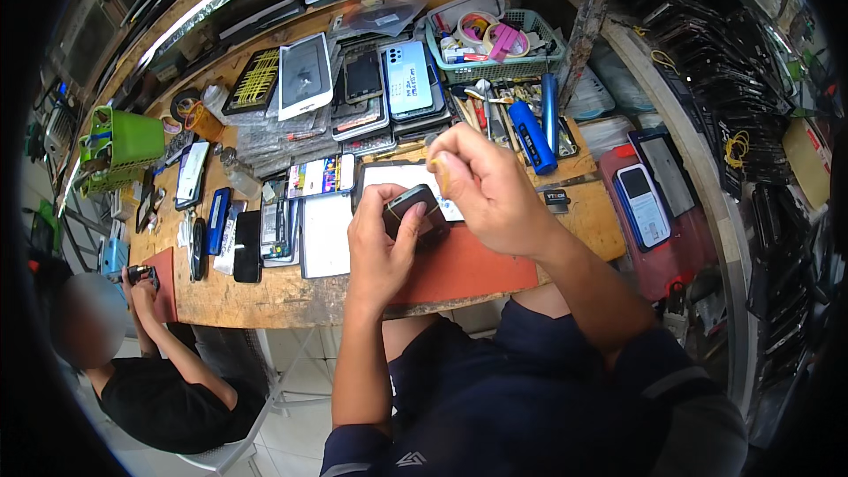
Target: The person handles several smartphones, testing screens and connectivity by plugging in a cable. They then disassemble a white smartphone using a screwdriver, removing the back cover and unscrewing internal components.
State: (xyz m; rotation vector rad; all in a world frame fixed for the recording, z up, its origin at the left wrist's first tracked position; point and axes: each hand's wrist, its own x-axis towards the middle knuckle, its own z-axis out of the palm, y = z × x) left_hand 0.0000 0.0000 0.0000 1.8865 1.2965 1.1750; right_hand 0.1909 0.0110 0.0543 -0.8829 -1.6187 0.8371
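Note:
My left hand (pixel 380 243) is wrapped round a dark smartphone (pixel 431 223), its thumb pressed across the face and its top edge tilted up. A thin light line crosses the phone, perhaps a rubber band. Just above and to the right of it, the fingers of my right hand (pixel 486 190) are pinched on a yellow rubber band (pixel 442 178), which is mostly covered by the fingers. Below both hands lies a red-orange work mat (pixel 481 267) on the wooden bench (pixel 305 302).
Several phones, including a black one (pixel 248 247), lie to the left. Behind are stacked phones and screens, a green basket (pixel 543 60) of tape rolls and a blue cylinder (pixel 533 139). A white-and-blue phone (pixel 643 203) lies right. A co-worker (pixel 181 397) sits at left.

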